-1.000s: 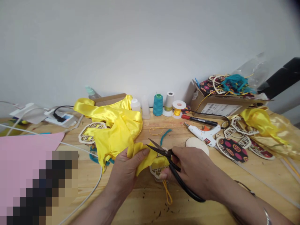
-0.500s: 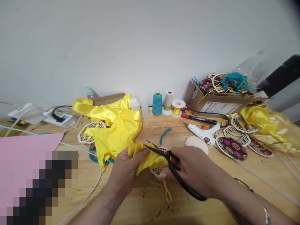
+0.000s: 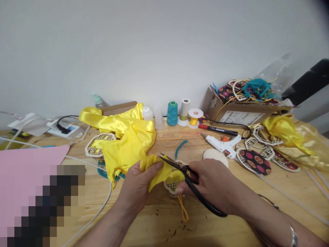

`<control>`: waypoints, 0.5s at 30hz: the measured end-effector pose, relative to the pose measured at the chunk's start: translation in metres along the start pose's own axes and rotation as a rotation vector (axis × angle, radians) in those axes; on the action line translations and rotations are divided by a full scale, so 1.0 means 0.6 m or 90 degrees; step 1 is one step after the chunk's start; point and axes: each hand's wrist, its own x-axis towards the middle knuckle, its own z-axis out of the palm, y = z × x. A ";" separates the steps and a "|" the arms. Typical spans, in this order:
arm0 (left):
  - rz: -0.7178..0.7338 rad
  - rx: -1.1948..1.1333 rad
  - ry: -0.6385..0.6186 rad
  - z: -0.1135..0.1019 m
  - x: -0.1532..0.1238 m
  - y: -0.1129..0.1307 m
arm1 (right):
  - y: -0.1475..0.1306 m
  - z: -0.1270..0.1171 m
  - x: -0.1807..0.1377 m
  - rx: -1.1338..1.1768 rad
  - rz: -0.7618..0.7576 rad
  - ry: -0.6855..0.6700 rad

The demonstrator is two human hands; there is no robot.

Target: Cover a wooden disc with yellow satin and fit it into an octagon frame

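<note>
My left hand [image 3: 137,187] pinches a fold of shiny yellow satin fabric [image 3: 125,139] near the table's front. My right hand [image 3: 213,183] grips black scissors [image 3: 191,183], whose nearly closed blades point left into the fabric edge. Under the fabric lies a pale cut-out wooden frame piece [image 3: 172,187] with a yellow cord loop [image 3: 183,209] hanging from it toward me.
On the wooden table [image 3: 154,223] stand a teal thread spool [image 3: 172,114], a white spool [image 3: 185,108], a ribbon reel [image 3: 195,116], a glue gun [image 3: 223,144], a red marker [image 3: 218,130] and a cardboard box [image 3: 241,115]. Pink paper [image 3: 28,171] lies left, more frames [image 3: 253,161] right.
The scissor blades have closed further on the fabric edge. Both hands stay almost in place.
</note>
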 end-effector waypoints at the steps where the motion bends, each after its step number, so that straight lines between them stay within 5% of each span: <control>1: -0.004 0.000 0.003 0.000 -0.001 0.001 | 0.000 0.000 0.000 0.000 0.001 -0.004; 15: -0.039 -0.002 0.082 0.008 -0.003 0.011 | -0.003 -0.004 0.001 0.010 0.025 -0.024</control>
